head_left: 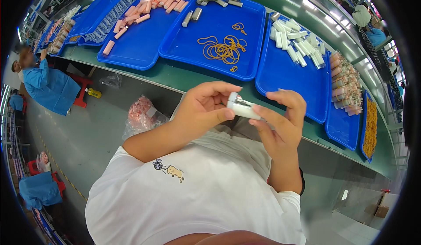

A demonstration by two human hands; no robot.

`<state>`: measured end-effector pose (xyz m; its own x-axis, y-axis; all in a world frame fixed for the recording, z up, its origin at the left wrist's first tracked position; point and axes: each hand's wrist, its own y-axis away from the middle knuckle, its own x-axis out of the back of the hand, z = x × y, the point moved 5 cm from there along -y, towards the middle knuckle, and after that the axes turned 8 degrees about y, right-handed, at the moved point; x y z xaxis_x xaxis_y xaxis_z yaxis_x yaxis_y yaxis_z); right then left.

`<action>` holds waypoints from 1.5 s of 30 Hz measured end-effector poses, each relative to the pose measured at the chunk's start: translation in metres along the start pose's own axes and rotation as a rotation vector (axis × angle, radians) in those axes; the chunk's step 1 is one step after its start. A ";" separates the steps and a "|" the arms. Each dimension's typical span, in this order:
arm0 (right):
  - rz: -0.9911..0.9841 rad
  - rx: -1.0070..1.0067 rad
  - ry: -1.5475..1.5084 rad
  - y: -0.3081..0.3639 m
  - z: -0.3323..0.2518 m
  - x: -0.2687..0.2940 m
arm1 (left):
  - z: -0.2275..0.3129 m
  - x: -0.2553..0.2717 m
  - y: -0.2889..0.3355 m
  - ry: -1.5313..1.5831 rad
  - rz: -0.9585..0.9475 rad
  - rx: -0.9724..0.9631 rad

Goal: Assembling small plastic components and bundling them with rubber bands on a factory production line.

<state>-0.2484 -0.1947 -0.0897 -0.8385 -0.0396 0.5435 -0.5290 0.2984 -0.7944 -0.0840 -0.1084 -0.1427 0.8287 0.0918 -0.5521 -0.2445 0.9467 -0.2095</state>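
Lying at mid-frame, the white tube seems light, stiff and slick, best gripped by its ends: the left hand pinches one, the right hand the other, below a blue tray.

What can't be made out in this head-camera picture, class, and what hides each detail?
Head view:
White piece, right end: partly covered by fingers of the right hand.
White piece, underside: turned away from the camera.
White blocks, exact count: they overlap one another.
Clear bag, separate pink contents: too small and jumbled.
The wearer's feet: hidden behind the white shirt.
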 end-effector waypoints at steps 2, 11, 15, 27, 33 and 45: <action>-0.227 0.003 -0.124 -0.022 -0.011 -0.005 | 0.001 0.014 0.007 0.100 0.091 0.053; -0.502 -0.125 0.183 -0.155 0.119 -0.108 | 0.018 0.070 0.015 0.135 0.243 -0.175; -0.423 -0.055 0.366 -0.184 0.183 -0.181 | 0.012 0.070 0.014 0.210 0.242 -0.145; -0.454 0.121 0.666 -0.184 0.169 -0.224 | 0.013 0.067 0.018 0.277 0.203 -0.166; -0.582 0.112 0.564 -0.174 0.143 -0.176 | 0.016 0.073 0.015 0.231 0.254 -0.203; -0.749 0.283 0.216 -0.139 0.117 -0.162 | 0.009 0.076 0.017 0.085 0.261 -0.219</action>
<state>-0.0537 -0.3416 -0.0990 -0.2231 0.0599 0.9730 -0.9744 0.0132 -0.2242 -0.0206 -0.0824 -0.1806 0.6815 0.2878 -0.6728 -0.5525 0.8053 -0.2151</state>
